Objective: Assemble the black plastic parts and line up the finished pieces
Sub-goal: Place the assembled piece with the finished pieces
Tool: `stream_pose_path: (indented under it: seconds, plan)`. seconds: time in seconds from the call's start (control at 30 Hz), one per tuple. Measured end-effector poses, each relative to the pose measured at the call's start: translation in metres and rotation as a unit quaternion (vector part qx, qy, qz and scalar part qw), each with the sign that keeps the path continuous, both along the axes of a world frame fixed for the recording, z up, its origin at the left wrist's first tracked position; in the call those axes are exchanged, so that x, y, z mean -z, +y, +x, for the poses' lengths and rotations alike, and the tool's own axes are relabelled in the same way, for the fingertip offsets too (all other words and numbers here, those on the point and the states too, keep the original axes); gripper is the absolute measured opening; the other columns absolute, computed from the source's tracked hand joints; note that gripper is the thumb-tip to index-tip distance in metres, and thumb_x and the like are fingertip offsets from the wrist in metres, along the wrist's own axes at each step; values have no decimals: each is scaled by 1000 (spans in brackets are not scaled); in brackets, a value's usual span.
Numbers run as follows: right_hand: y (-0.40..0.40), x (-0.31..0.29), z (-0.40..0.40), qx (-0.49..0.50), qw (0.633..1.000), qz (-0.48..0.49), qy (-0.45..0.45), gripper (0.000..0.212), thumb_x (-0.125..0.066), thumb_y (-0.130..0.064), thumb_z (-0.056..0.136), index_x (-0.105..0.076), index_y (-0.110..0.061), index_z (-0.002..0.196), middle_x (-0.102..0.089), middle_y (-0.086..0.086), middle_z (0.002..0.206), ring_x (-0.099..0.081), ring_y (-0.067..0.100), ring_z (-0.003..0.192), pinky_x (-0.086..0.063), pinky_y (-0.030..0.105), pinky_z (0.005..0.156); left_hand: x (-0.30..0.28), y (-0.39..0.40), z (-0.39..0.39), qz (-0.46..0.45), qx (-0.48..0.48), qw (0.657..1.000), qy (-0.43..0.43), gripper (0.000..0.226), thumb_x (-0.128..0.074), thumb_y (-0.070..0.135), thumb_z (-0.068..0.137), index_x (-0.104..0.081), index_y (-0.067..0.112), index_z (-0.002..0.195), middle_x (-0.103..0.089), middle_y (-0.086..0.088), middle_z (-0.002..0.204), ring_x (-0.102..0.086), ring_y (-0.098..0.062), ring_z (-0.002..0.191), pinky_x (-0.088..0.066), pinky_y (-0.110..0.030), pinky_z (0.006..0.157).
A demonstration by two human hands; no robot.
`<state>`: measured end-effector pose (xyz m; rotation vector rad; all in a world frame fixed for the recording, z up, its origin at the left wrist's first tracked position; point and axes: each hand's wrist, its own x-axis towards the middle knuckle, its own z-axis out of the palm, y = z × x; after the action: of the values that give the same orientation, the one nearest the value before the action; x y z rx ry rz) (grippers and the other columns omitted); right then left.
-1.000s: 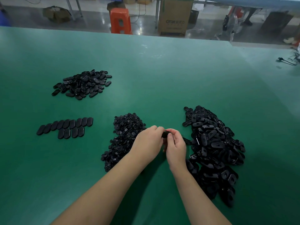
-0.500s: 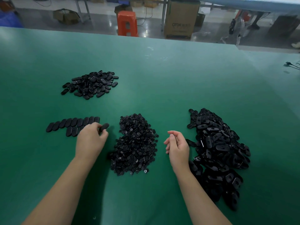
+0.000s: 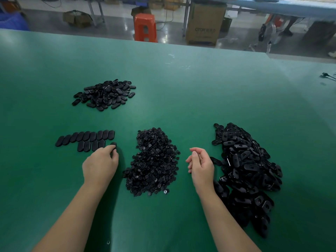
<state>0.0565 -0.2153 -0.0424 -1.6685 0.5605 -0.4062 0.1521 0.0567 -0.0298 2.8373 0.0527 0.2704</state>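
Two rows of finished black oval pieces (image 3: pixel 85 139) lie flat on the green table (image 3: pixel 181 91) at the left. My left hand (image 3: pixel 101 165) pinches one more finished oval piece (image 3: pixel 113 144) at the right end of the lower row. My right hand (image 3: pixel 201 165) hovers between the piles, fingers loosely curled, holding nothing. A pile of small round black inserts (image 3: pixel 154 162) sits in the middle. A large pile of black oval shells (image 3: pixel 243 171) lies at the right.
A loose heap of black oval pieces (image 3: pixel 105 94) lies farther back on the left. Beyond the table's far edge stand an orange stool (image 3: pixel 145 27) and a cardboard box (image 3: pixel 204 24). A cable end (image 3: pixel 326 75) lies at the far right.
My hands parted after joining a piece together. My left hand carried the piece left to the end of the lower row. My right hand stayed near the shell pile, empty.
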Motion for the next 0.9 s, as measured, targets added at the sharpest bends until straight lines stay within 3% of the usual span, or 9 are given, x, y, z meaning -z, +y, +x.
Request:
stream_pose_path:
  seconds: [0.1, 0.33, 0.57, 0.73, 0.8, 0.9]
  plan:
    - [0, 0, 0, -2, 1000, -3, 1, 18, -49, -16, 105, -64, -26, 101, -66, -7, 71, -54, 6, 57, -49, 29, 54, -1, 6, 3, 2, -14, 1000, -3, 24, -51, 27, 100, -75, 22, 101, -65, -1, 76, -58, -25, 63, -47, -29, 50]
    - [0, 0, 0, 0, 1000, -7, 1, 17, -50, -18, 105, -65, -26, 99, -67, -7, 71, -54, 5, 57, -49, 29, 53, 3, 14, 11, 1, -29, 1000, -6, 25, -50, 26, 101, -74, 22, 103, -67, -3, 79, -58, -27, 67, -45, -29, 52]
    - [0, 1, 1, 0, 1000, -10, 2, 16, -51, -18, 104, -65, -25, 100, -67, -5, 71, -55, 6, 57, -49, 31, 54, 5, 9, 10, -53, -27, 998, -18, 29, -51, 23, 100, -69, 22, 122, -72, -5, 89, -62, -29, 71, -48, -31, 57]
    - [0, 2, 1, -1, 1000, -22, 11, 16, -51, -18, 104, -65, -26, 99, -68, -7, 72, -55, 5, 56, -50, 32, 55, 11, -15, -2, -187, 56, 980, -43, 22, -58, 21, 98, -73, 18, 114, -74, 3, 94, -60, -10, 68, -44, -25, 59]
    - [1, 2, 0, 0, 1000, -28, 11, 16, -52, -19, 104, -65, -27, 98, -68, -7, 72, -55, 6, 56, -49, 31, 55, 15, -22, -6, -178, 73, 980, -44, 19, -59, 24, 98, -75, 20, 106, -74, 8, 95, -61, -8, 76, -48, -25, 61]
    - [2, 0, 1, -11, 999, -41, 15, 16, -53, -21, 104, -65, -28, 97, -68, -5, 73, -54, 8, 57, -47, 31, 54, 18, -25, -6, -138, 80, 986, -41, 16, -59, 27, 97, -75, 24, 100, -71, 12, 87, -58, -7, 71, -43, -20, 54]
